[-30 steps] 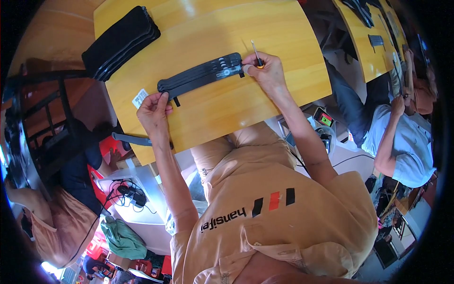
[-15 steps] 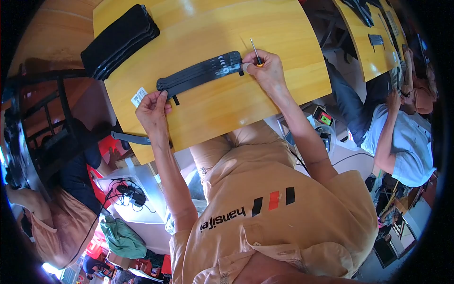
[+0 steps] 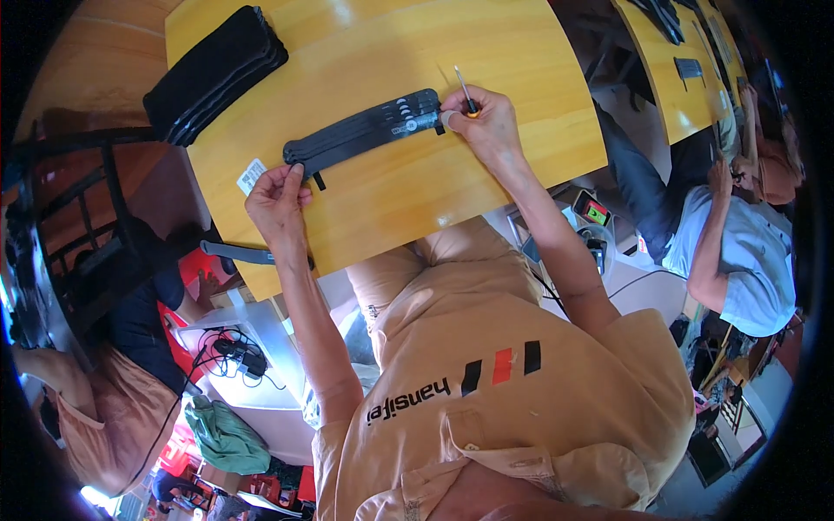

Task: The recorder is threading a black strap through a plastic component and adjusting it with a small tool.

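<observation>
Yellow wooden surface (image 3: 486, 52), glossy, curved by the lens, runs from upper left to right. Long black strap (image 3: 365, 132) lies flat on it, slanted, left end lower than right end; it looks like several thin black strips stacked and fanned slightly. Small round pale emblem near its right end.

Left hand (image 3: 276, 201) sits at the strap's left end, fingers curled, fingertips pressing on or pinching that end; a short black tab sticks out just beside the fingers. Exact grip hidden by the knuckles. White label (image 3: 252, 175) lies on the surface just left of this hand.

Right hand (image 3: 486, 126) sits at the strap's right end, closed around a small screwdriver (image 3: 465, 91) with an orange handle; thin metal shaft points up and away from the person. Forefinger, with pale tape or a cot at its tip, touches the strap's right end. Strap spans the gap between both hands.

Stack of black pads (image 3: 215, 74) lies at the far left corner of the surface, well apart from the strap. Dark flat bar (image 3: 236, 253) juts out under the near left edge. Another person in a light blue shirt (image 3: 747, 260) sits at right, by a second yellow table.
</observation>
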A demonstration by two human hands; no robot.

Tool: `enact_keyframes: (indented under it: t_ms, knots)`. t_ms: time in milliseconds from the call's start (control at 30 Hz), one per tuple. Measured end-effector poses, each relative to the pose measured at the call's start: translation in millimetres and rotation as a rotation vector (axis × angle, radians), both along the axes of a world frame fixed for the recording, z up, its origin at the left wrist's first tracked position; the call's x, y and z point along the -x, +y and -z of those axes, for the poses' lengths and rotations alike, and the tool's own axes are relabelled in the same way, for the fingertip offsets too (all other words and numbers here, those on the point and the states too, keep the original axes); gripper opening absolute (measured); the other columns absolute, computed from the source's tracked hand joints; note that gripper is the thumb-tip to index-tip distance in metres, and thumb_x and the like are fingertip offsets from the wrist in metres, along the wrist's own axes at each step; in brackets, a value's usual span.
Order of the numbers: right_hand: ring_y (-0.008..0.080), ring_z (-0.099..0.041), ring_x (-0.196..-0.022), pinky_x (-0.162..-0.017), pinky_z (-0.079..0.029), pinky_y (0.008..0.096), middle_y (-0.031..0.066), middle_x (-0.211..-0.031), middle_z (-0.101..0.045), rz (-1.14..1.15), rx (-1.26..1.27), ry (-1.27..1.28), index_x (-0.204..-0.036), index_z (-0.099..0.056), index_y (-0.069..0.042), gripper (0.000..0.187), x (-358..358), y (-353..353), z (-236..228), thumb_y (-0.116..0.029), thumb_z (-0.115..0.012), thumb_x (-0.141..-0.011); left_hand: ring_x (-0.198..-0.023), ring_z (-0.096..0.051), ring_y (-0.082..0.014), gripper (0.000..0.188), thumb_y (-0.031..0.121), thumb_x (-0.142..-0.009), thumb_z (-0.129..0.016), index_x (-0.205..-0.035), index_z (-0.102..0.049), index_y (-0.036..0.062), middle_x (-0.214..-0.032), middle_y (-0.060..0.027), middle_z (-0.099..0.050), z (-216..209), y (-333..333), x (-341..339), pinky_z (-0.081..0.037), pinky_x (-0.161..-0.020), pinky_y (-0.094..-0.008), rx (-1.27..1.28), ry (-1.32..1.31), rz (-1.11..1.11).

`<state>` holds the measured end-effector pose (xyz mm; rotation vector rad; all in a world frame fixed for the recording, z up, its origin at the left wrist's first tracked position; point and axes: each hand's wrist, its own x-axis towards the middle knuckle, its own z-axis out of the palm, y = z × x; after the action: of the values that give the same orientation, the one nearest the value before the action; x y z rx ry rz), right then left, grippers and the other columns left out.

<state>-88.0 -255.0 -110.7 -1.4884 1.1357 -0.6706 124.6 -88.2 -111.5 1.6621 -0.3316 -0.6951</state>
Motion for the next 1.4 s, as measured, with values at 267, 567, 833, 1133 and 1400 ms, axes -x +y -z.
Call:
enact_keyframes:
  t_ms: [267, 567, 833, 1133, 1400]
  knots:
    - [0.0054, -0.049, -0.055, -0.051, -0.04, 0.0207, 0.0011, -0.059, -0.056, 0.005, 0.031, 0.019, -0.07, -0.061, -0.001, 0.005, 0, 0, 0, 0.002, -0.062, -0.066, -0.049, -0.051, -0.0062, 0.008, 0.004, -0.076, -0.065, -0.079, -0.059, -0.0014, -0.064, -0.0028, -0.057, 0, -1, 1, -0.042, -0.044, -0.0165, 0.003, -0.004, -0.002]
    - [0.006, -0.05, -0.054, -0.051, -0.041, 0.0209, 0.0018, -0.058, -0.056, 0.024, 0.065, 0.032, -0.069, -0.061, 0.0, 0.004, -3, 2, -2, 0.002, -0.06, -0.066, -0.048, -0.051, -0.0063, 0.009, 0.004, -0.076, -0.065, -0.079, -0.059, -0.0022, -0.063, -0.0033, -0.057, -2, -2, 2, -0.042, -0.044, -0.0167, -0.05, -0.046, -0.023]
    - [0.007, -0.051, -0.054, -0.051, -0.042, 0.0217, 0.0024, -0.058, -0.056, 0.018, 0.067, 0.031, -0.069, -0.061, 0.0, 0.005, -4, 2, -5, 0.002, -0.059, -0.066, -0.047, -0.05, -0.0062, 0.009, 0.004, -0.076, -0.065, -0.076, -0.059, -0.0021, -0.061, -0.003, -0.056, -3, -5, 5, -0.042, -0.043, -0.017, -0.046, -0.059, -0.043]
    - [0.01, -0.052, -0.053, -0.051, -0.043, 0.0242, 0.0047, -0.058, -0.056, 0.013, 0.144, 0.096, -0.07, -0.06, 0.0, 0.005, -6, 4, -4, 0.002, -0.058, -0.065, -0.046, -0.048, -0.0064, 0.009, 0.004, -0.075, -0.066, -0.077, -0.059, -0.0011, -0.06, -0.0022, -0.055, -6, -8, 10, -0.038, -0.041, -0.0169, -0.073, -0.125, -0.062]
    - [0.0104, -0.053, -0.052, -0.05, -0.043, 0.0243, 0.0053, -0.057, -0.056, 0.003, 0.181, 0.066, -0.069, -0.06, 0.0, 0.005, -6, 3, 0, 0.002, -0.058, -0.065, -0.045, -0.047, -0.0059, 0.009, 0.004, -0.075, -0.065, -0.074, -0.058, -0.002, -0.058, -0.0021, -0.054, -6, -7, 11, -0.038, -0.04, -0.0172, -0.031, -0.144, -0.069]
